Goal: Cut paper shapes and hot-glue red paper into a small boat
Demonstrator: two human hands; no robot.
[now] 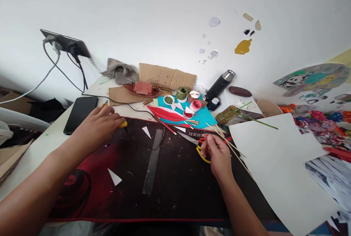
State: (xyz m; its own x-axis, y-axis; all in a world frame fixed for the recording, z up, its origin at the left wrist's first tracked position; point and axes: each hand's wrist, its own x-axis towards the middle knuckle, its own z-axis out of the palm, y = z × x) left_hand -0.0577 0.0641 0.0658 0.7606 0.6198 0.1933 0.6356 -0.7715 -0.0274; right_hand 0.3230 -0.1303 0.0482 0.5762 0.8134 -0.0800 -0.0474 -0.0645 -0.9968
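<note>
My left hand is closed at the left, above the dark desk mat. From its fingers sticks out a yellow tool with a dark tip; most of it is hidden. On the right, my right hand has its fingers curled over the handles of red-and-yellow scissors, whose blades point up and left. A clear plastic ruler lies between my hands. One white paper triangle rests at the lower left, and a thin white paper piece is near the ruler's top.
Behind the mat are a red leaf-shaped piece, open paint jars, a brown model boat and a black flask. White paper and thin sticks lie right. A phone and a black cable are left.
</note>
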